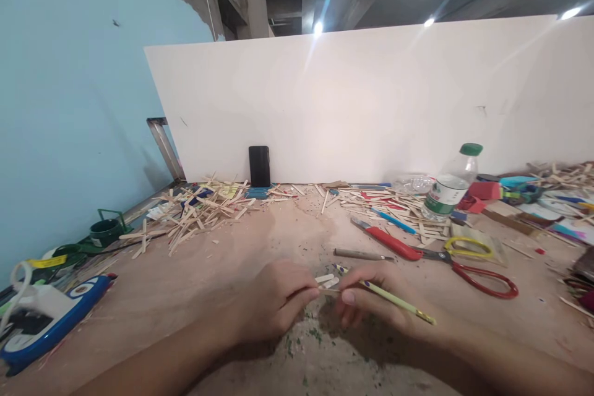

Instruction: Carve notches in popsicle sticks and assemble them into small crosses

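Between my two hands, low over the table, a thin wooden craft stick is held by its ends. My left hand pinches one end between thumb and fingers. The other end is pinched by my right hand, which also carries a yellow pencil tucked across it, slanting down to the right. Just beyond the fingertips lie a few short stick pieces. A wood-handled craft knife rests behind my right hand, and scissors with red and yellow handles lie to its right.
Loose craft sticks are heaped at the back left, more at the back right near a red utility knife, a blue pen and a plastic bottle. A black phone leans on the white panel. A blue-and-white device sits left.
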{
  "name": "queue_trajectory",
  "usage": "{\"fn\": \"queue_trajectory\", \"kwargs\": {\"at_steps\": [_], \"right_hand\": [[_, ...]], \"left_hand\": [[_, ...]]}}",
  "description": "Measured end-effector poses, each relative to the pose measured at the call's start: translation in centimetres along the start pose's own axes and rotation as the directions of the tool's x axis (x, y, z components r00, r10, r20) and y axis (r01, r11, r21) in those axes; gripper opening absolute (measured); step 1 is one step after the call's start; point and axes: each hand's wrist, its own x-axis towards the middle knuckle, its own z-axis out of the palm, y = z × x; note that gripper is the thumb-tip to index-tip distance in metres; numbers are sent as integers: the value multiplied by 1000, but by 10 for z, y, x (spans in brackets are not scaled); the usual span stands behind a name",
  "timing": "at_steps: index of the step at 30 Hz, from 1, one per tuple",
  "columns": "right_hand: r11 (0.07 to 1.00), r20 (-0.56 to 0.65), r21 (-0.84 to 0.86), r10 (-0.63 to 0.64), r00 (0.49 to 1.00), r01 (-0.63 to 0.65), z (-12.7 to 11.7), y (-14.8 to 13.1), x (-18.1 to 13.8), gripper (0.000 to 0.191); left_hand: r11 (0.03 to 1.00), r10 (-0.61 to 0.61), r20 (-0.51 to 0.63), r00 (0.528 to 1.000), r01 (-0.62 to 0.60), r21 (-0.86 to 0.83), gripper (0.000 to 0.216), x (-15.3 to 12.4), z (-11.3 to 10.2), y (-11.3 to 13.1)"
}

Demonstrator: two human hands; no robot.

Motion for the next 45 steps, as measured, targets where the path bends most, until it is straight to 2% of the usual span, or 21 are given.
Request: {"fn": "queue_trajectory", "kwargs": {"at_steps": [5,10,14,18,25,30,35,42,45], "right_hand": [[998,-7,-69,-1,1000,1,0,-8,0,40],[998,8,-58,37,999,-37,0,-5,3,38],[998,28,-31,59,998,-58,0,0,3,37],[998,-12,-38,57,998,-57,2,-2,3,37],[994,-70,-111,-14,997,6,6,-14,1,43],[985,-46,-162,-65,997,57,4,-14,2,42],[970,-27,-215,-124,992,115,6,-8,0,47],[916,3,-334,-234,972,221,10,-3,-1,52],[869,29,-415,-285,958,271,11,-6,0,46]], "left_hand": [[998,37,25,999,-38,43,37,-2,5,-2],[990,107,66,992,-112,80,38,-2,8,-5],[986,132,49,990,-137,97,37,-1,6,-3],[986,146,14,989,-147,82,35,-1,7,-4],[998,-34,-67,997,31,-45,29,2,9,-1],[983,-113,40,993,118,-144,28,5,3,2],[965,-119,181,976,157,-211,23,4,5,2],[942,-130,221,967,190,-276,31,5,10,11],[926,-168,216,962,229,-300,33,5,6,11]]}}
